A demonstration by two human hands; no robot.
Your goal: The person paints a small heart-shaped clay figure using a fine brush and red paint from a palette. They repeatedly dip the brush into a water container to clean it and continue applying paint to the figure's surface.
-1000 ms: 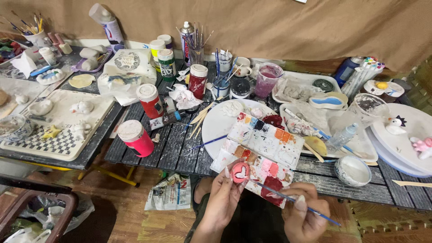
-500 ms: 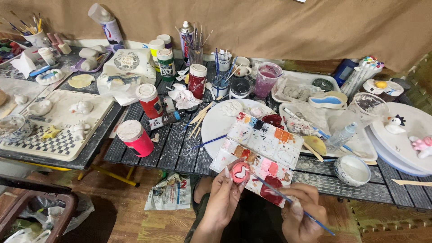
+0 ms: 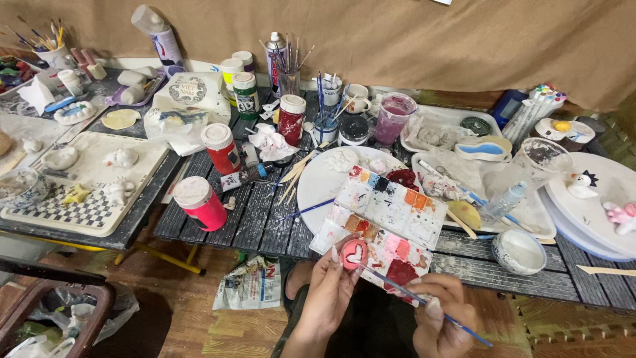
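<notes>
The right hand (image 3: 440, 318) ran off the bottom edge, so its wrist and forearm stayed out of sight, and the left hand (image 3: 328, 295) was cut just below its wrist. The paintbrush (image 3: 414, 297) tip was too fine to make out where it met the small pink disc (image 3: 354, 253). At the far right the stacked white plates (image 3: 596, 219) left the frame. The brown bin (image 3: 50, 318) at lower left was cropped too, its contents a blur.
</notes>
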